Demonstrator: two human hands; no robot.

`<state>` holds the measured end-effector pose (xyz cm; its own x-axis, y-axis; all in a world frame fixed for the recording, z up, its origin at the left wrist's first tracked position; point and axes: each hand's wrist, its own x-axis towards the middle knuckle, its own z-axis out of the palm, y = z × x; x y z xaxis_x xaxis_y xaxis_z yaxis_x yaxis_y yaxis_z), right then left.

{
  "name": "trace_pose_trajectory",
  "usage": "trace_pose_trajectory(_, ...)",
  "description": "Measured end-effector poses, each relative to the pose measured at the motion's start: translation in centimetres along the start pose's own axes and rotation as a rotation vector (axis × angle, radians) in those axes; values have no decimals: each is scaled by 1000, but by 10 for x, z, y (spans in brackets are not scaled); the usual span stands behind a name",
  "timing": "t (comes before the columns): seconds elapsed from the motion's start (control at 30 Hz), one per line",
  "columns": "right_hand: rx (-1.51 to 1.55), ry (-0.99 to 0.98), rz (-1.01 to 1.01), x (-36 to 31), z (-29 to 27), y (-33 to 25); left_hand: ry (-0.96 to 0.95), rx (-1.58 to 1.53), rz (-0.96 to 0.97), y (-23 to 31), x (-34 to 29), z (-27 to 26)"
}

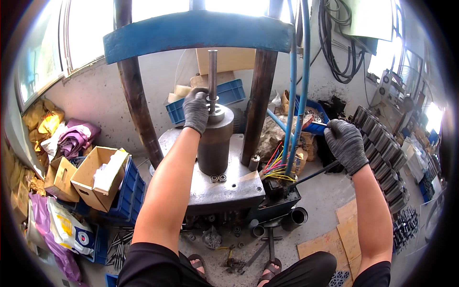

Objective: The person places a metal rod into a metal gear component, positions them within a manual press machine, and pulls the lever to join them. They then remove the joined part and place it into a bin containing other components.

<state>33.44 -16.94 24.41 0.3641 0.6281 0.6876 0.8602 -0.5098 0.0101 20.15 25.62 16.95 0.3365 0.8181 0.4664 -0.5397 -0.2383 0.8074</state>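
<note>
My left hand [196, 111], in a grey knit glove, is closed at the lower part of an upright metal rod [213, 71], beside its small collar. Some of its fingers are hidden behind the rod. The rod stands over a ring-shaped metal piece [217, 116] on top of a thick dark steel cylinder [213, 148]. That cylinder rests on the metal bed [239, 179] of a press. My right hand [346, 146], gloved too, is held out to the right with its fingers curled. A black lever [313, 173] runs up behind it; the grip itself is hidden.
The blue crossbeam [201, 36] and dark columns [138, 110] frame the press. Small bearings [218, 178] lie at the bed's front. Blue hoses [300, 81] hang at right. Cardboard boxes [99, 179] stand left, stacked metal cylinders [382, 158] right. Loose parts lie on the floor.
</note>
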Motion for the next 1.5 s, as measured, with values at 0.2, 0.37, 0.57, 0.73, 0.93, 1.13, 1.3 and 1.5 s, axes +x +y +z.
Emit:
trace_pose_trajectory(0.2, 1, -42, 24, 1, -4, 1, 177, 137, 209, 6, -9, 8)
trace_pose_trajectory(0.37, 107, -23, 121, 1, -8, -3, -83, 344, 131, 15, -16, 16)
trace_pose_trajectory(0.57, -43, 19, 70, 3, -10, -4, 201, 717, 584, 26, -52, 7)
trace_pose_trajectory(0.73, -198, 26, 54, -14, -18, -3, -118, 512, 612, 29, -165, -15)
trace_pose_trajectory(0.93, -169, 35, -57, -50, -28, -11, -486, 1027, 120, -52, -245, -82)
trace_pose_trajectory(1.13, -186, -160, -209, -132, -58, -20, -598, 1403, 166, -66, -258, -83)
trace_pose_trajectory(1.3, -158, -383, -219, -172, -70, -42, -627, 1365, 91, -56, -255, -78)
trace_pose_trajectory(1.5, -6, -185, -378, -166, -59, -108, -657, 1466, 109, -49, -262, -99)
